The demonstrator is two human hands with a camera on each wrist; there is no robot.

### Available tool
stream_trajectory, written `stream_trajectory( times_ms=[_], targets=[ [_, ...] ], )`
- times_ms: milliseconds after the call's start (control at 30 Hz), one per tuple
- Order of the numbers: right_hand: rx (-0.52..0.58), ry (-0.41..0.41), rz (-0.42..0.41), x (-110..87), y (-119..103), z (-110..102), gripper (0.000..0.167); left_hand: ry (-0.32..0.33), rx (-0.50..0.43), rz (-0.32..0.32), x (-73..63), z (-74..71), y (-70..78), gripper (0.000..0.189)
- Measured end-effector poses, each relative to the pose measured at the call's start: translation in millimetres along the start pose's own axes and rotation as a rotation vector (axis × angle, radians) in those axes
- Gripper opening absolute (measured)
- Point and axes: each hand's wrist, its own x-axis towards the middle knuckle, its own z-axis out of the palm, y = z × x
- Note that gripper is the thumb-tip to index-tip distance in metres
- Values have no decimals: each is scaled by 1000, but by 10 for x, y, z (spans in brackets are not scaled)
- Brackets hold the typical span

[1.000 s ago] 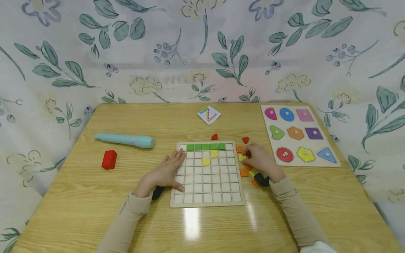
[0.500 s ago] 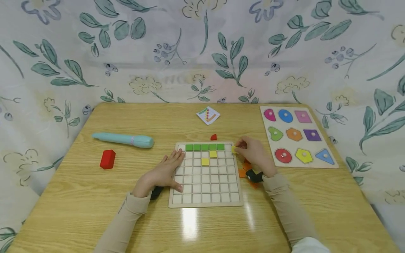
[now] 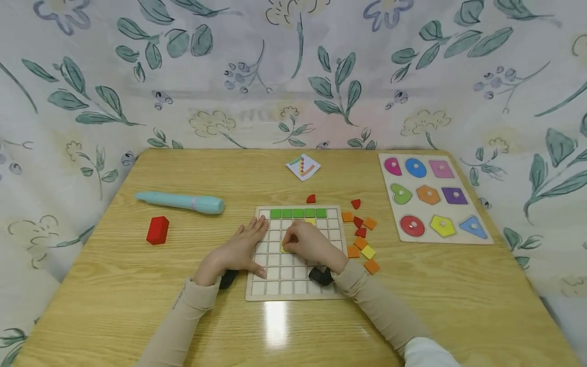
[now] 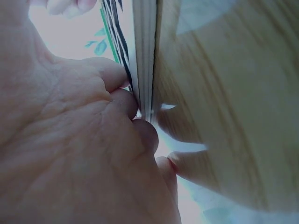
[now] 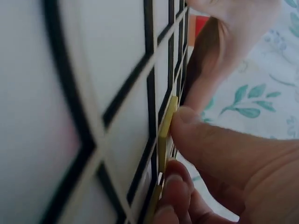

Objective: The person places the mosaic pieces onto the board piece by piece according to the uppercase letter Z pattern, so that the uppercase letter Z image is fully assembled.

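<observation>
A pale wooden grid board (image 3: 286,288) lies on the table, with a row of green square tiles (image 3: 298,213) along its far side. My left hand (image 3: 238,251) rests on the board's left edge, its fingers spread. Over the middle of the grid, my right hand (image 3: 309,244) pinches a yellow square tile (image 5: 166,135) between thumb and fingers, tilted against a cell in the right wrist view. Another yellow tile (image 3: 310,221) sits just below the green row and is partly covered by the right hand. A further yellow edge (image 5: 153,205) shows beneath the fingers.
Right of the board lie loose orange tiles (image 3: 372,266), a yellow tile (image 3: 368,252) and red quarter-round pieces (image 3: 361,232). A knobbed shape puzzle (image 3: 435,204) stands beyond them. A pattern card (image 3: 303,167), a turquoise pen-like object (image 3: 181,201) and a red block (image 3: 158,230) lie farther off.
My right hand has picked up a yellow tile from the loose pieces and carried it left onto the grid. The left hand has stayed on the board's edge.
</observation>
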Motion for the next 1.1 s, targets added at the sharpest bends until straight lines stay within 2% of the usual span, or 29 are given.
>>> stream_trajectory(
  times_ms=[100, 167, 300, 367, 667, 800, 900, 1000, 1100],
  targets=[
    [-2, -31, -21, -46, 19, 16, 4, -3, 7, -6, 12, 15, 16, 128],
    [43, -33, -29, -74, 67, 0, 3, -4, 5, -1, 16, 15, 28, 128],
    [118, -2, -30, -166, 211, -100, 6, -12, -2, -2, 28, 28, 44, 128],
    [116, 24, -13, -229, 285, -185, 7, -15, 8, -11, 31, 34, 41, 128],
    [104, 175, 188, -698, 710, -632, 15, -6, 20, -8, 2, 0, 29, 128],
    [26, 219, 276, -946, 933, -761, 16, -7, 9, -4, 5, -5, 38, 127],
    [2, 178, 361, -1100, 1021, -832, 21, -12, 12, -10, 5, -5, 40, 127],
    [-2, 103, 414, -1182, 1026, -872, 32, -14, 19, -15, 5, -2, 37, 127],
    [-22, 48, 403, -1198, 989, -865, 41, -12, 13, -12, -1, 3, 39, 128]
  ],
)
